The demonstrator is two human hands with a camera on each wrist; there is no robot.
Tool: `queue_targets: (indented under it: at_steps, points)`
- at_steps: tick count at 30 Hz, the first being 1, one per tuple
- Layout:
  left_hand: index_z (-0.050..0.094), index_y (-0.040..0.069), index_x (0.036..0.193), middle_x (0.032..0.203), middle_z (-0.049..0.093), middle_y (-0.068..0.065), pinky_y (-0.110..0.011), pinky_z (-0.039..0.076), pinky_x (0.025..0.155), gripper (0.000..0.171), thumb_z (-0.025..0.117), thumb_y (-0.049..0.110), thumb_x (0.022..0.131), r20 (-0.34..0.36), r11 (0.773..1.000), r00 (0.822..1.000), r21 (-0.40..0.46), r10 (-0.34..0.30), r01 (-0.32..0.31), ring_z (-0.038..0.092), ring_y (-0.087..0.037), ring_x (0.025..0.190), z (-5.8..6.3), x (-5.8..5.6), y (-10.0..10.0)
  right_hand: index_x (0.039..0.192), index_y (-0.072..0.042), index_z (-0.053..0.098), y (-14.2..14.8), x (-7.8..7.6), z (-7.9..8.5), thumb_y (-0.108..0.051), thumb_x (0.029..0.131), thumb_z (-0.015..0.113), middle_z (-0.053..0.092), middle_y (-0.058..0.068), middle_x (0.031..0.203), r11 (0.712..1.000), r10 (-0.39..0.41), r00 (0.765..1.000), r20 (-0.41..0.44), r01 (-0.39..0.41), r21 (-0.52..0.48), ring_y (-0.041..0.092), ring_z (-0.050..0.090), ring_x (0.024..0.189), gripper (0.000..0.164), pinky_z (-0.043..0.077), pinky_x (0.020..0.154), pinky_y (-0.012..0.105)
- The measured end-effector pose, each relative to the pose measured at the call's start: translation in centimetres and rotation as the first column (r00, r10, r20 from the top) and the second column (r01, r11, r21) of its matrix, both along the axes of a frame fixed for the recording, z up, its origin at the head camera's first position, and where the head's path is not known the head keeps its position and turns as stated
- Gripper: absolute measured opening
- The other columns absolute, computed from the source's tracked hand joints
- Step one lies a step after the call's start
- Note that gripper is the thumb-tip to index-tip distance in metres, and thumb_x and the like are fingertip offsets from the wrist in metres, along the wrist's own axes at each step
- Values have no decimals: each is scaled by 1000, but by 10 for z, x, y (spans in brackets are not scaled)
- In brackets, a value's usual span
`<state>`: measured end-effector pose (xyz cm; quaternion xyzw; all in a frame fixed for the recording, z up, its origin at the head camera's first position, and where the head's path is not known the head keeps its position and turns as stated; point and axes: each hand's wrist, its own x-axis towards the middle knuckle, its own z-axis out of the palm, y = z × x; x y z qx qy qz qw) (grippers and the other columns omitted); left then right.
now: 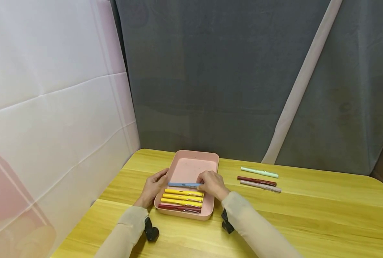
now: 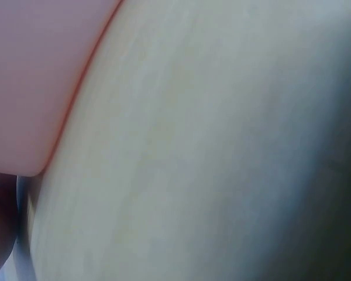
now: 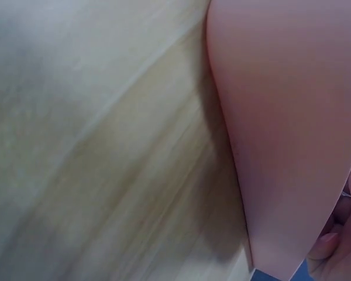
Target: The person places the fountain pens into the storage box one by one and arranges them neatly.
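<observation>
A pink tray (image 1: 195, 165) on the table holds several pens lying side by side. My right hand (image 1: 212, 183) reaches over its right wall and pinches the cap end of a light blue pen (image 1: 182, 185), which lies crosswise above the others. Below that pen are three yellow pens (image 1: 181, 197) and a dark red pen (image 1: 178, 208) nearest me. Along the tray's left wall, my left hand (image 1: 153, 187) rests with its fingers fairly straight, touching the side. Both wrist views mostly show the tray's outer wall (image 3: 286, 117); the pens are hidden there.
To the right of the tray on the wooden table (image 1: 307, 211) lie a mint green pen (image 1: 259, 172), a dark red-brown pen (image 1: 256, 180) and a pale pinkish pen (image 1: 260, 186). A grey curtain (image 1: 211, 79) hangs behind, and a white cloth (image 1: 56, 89) at the left.
</observation>
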<state>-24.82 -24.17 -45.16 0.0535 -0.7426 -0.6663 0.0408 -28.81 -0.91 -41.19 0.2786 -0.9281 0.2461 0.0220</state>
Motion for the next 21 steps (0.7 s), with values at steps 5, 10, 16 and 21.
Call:
queue_targets:
  at_steps: [5,10,16,21]
  points:
    - [44,5,140,145,41,-18,-32,42,102,48,50,26,98,-46,1000,999,1,-2,2,39,-31,132,-6,0,-2,71,-14,69,-2,-1,-2,-18,75,80,62,-6,68,999,-8,1000,-8,9,37,8,50,63,12,39,59,26]
    - [46,4,139,142,44,-18,-25,46,96,51,54,30,96,-94,1000,996,13,-8,9,43,-30,129,-7,2,-2,68,-15,68,-4,-2,-3,-18,74,80,61,-7,66,997,-11,1000,-22,13,71,8,50,62,14,38,58,25]
    - [43,4,141,146,40,-16,-16,44,93,44,48,17,99,-23,1000,1000,14,5,-5,39,-29,132,-5,-2,-1,63,-16,65,-5,-1,-3,-19,75,79,60,-8,62,995,-3,999,-44,7,96,8,49,60,18,37,57,25]
    - [43,5,141,146,40,-15,-15,43,93,43,46,15,100,-4,1000,1000,2,8,-8,39,-27,132,-3,-2,-1,63,-17,65,-6,0,-4,-19,75,79,59,-8,63,993,5,998,-70,3,116,9,50,61,19,36,58,25]
